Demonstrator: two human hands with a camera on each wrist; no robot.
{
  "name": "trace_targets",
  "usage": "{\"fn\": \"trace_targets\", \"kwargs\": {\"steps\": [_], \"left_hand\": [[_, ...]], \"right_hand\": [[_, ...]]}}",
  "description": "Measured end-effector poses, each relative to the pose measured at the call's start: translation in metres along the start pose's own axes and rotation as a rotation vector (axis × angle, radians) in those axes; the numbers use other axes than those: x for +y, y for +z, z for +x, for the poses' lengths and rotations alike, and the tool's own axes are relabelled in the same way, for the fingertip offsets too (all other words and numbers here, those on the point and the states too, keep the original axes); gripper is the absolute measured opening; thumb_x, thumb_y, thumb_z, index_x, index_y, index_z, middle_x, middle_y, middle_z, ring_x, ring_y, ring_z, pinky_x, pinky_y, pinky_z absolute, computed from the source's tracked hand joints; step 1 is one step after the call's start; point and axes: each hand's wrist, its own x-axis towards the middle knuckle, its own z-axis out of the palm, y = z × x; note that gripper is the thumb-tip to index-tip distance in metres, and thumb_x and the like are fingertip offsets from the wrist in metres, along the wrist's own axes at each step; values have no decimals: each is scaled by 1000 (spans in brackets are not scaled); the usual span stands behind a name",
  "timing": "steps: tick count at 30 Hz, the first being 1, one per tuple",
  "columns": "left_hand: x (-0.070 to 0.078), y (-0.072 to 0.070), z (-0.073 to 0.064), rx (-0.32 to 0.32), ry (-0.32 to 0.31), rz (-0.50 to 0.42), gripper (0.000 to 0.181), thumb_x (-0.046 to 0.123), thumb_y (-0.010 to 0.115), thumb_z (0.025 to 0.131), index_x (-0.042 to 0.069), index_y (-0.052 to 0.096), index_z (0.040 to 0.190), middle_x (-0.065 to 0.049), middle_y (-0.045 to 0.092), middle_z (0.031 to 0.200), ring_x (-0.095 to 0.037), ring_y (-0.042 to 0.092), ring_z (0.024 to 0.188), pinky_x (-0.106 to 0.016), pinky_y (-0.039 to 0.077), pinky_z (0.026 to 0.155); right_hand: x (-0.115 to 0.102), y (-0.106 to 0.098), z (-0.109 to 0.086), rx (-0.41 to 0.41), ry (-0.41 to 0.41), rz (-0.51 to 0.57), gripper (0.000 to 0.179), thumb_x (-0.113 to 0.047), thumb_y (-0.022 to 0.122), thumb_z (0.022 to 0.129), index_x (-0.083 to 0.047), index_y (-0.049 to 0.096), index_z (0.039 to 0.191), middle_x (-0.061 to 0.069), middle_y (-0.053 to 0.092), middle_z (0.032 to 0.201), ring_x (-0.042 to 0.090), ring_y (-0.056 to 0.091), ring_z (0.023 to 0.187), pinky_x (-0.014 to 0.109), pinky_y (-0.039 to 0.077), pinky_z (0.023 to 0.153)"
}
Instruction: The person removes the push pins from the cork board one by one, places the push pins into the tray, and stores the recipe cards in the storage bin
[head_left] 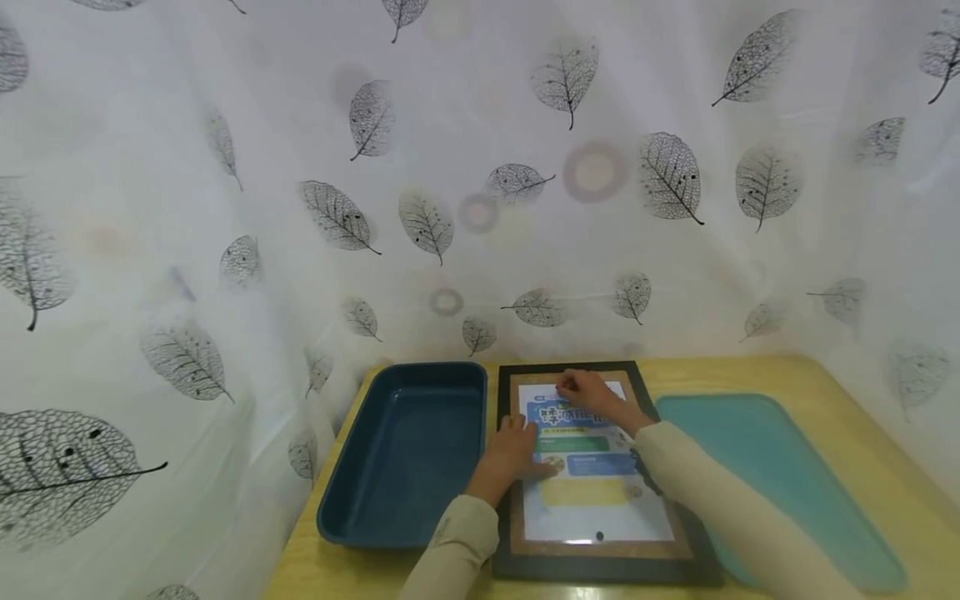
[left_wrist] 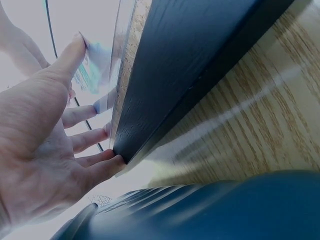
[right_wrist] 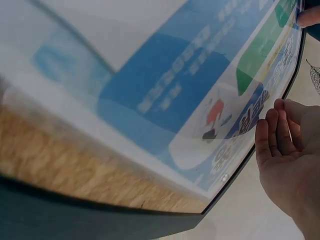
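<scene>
A printed poster (head_left: 570, 500) with blue, green and yellow panels lies on a black-framed cork board (head_left: 678, 533). My left hand (head_left: 513, 450) rests at the left side of the poster, its fingers spread. In the left wrist view, fingertips of that left hand (left_wrist: 55, 130) touch the board's edge region beside the black frame (left_wrist: 165, 75). Up at the poster's top edge, my right hand (head_left: 592, 393) has its fingers bent and drawn together. Whatever lies between the right hand's (right_wrist: 287, 145) fingertips is hidden. A dark round spot (head_left: 599, 536) sits near the poster's bottom edge.
Left of the board stands a deep blue tray (head_left: 480, 450). A flat turquoise tray (head_left: 780, 467) lies to its right, partly under my right sleeve. All rest on a wood-grain table (head_left: 780, 371), with a leaf-patterned curtain (head_left: 465, 275) behind and to the sides.
</scene>
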Motion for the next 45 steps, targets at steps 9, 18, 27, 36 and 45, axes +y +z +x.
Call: {"fn": "trace_targets", "kwargs": {"steps": [9, 18, 27, 36, 45], "left_hand": [[2, -5, -2, -1, -4, -12, 88, 61, 78, 86, 7, 52, 150, -17, 47, 155, -33, 45, 138, -45, 44, 114], [2, -5, -4, -5, -20, -26, 89, 61, 80, 84, 7, 52, 150, -16, 48, 154, -32, 45, 136, -45, 44, 113], [0, 0, -1, -8, -28, -53, 90, 60, 80, 84, 8, 52, 150, -15, 47, 154, -32, 44, 136, -46, 43, 114], [-1, 4, 1, -6, -19, -38, 90, 62, 79, 84, 9, 51, 151, -14, 46, 155, -32, 44, 137, -47, 44, 113], [-1, 1, -2, 9, -6, -46, 89, 61, 79, 85, 8, 51, 151, -15, 46, 154, -32, 45, 136, -47, 44, 113]], "right_hand": [[13, -11, -8, 13, 8, -2, 10, -8, 68, 98, -3, 70, 107, 9, 73, 100, 26, 70, 96, 46, 58, 91], [29, -19, -16, 36, 30, -26, 9, -8, 68, 98, -3, 70, 105, 10, 73, 99, 27, 70, 95, 48, 57, 91], [36, -28, -26, 41, 37, -20, 10, -7, 68, 97, -1, 70, 105, 12, 73, 99, 28, 70, 94, 49, 57, 91], [46, -38, -34, 46, 5, -47, 8, -7, 69, 97, -3, 70, 103, 10, 73, 97, 27, 69, 92, 48, 58, 89], [53, -45, -45, 46, 22, -54, 8, -8, 70, 95, -4, 69, 102, 10, 72, 97, 27, 69, 92, 48, 58, 87]]}}
